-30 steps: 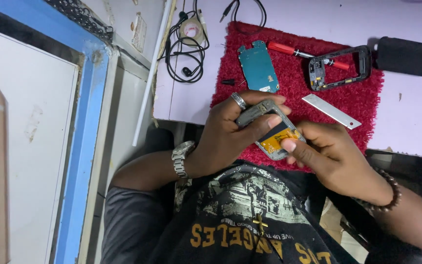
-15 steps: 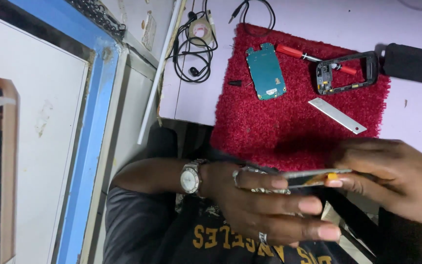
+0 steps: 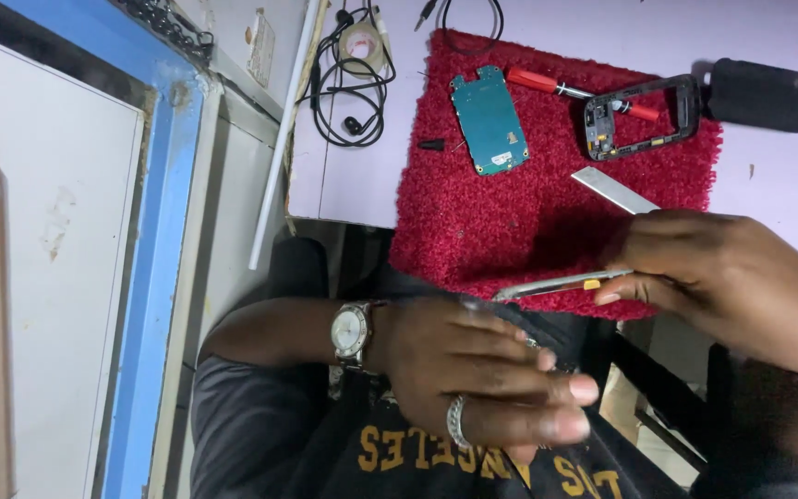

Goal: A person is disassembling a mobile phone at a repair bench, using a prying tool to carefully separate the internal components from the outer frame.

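My right hand [image 3: 741,277] pinches a thin silver phone part [image 3: 556,284] with a yellow spot, held edge-on over the near edge of a red fuzzy mat [image 3: 510,231]. Lower down, over my dark printed shirt, my left hand [image 3: 482,379] is flat with its fingers stretched out side by side. It wears a ring and a wristwatch [image 3: 350,331], holds nothing I can see, and is just below the part without touching it. On the mat lie a teal circuit board [image 3: 489,120], a black phone frame [image 3: 644,115], a red-handled screwdriver [image 3: 547,83] and a flat metal strip [image 3: 611,189].
The mat lies on a lilac table [image 3: 787,176]. A black block-shaped case [image 3: 759,92] sits at the mat's far right corner. Coiled black cables with an earbud [image 3: 353,83] lie at the table's left. A white rod [image 3: 284,139] and a blue-framed panel [image 3: 154,277] stand at the left.
Both hands held the part together over the mat a second ago. They dropped toward my lap, then the left hand let go and the right hand carried the part off to the right.
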